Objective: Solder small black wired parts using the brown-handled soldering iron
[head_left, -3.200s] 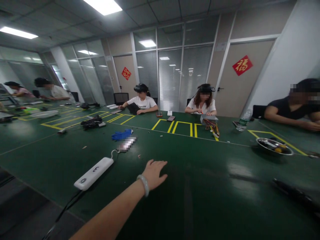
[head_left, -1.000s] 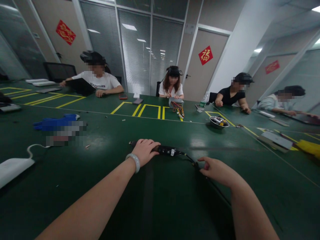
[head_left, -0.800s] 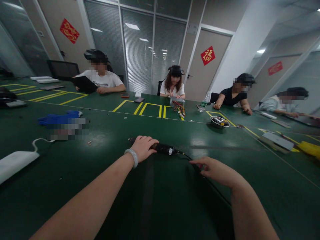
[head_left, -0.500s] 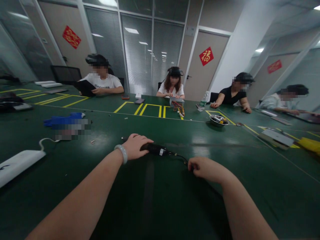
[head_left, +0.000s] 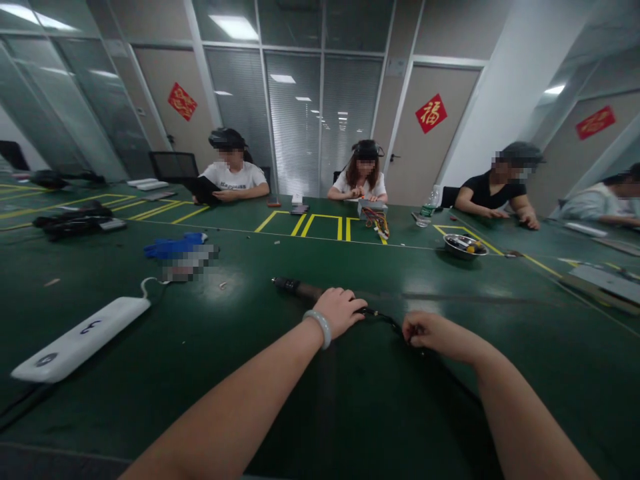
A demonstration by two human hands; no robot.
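Note:
A long black tool (head_left: pixel 298 287) with a cord lies on the green table (head_left: pixel 350 413) just ahead of me. My left hand (head_left: pixel 341 311), a pale bangle on its wrist, is curled over the tool's rear end. Its front part sticks out to the left of the hand. My right hand (head_left: pixel 431 332) is closed in a pinch on the tool's black cord (head_left: pixel 389 321), a little to the right of the left hand.
A white power strip (head_left: pixel 80 339) lies at the left. Blue gloves (head_left: pixel 173 246) lie beyond it. A metal bowl (head_left: pixel 464 246) and a bundle of coloured wires (head_left: pixel 379 223) sit farther back. Several people sit along the table's far side.
My left hand has slid back along the tool to its cord end, so the front part now shows. The right hand has closed on the cord. The view has turned left.

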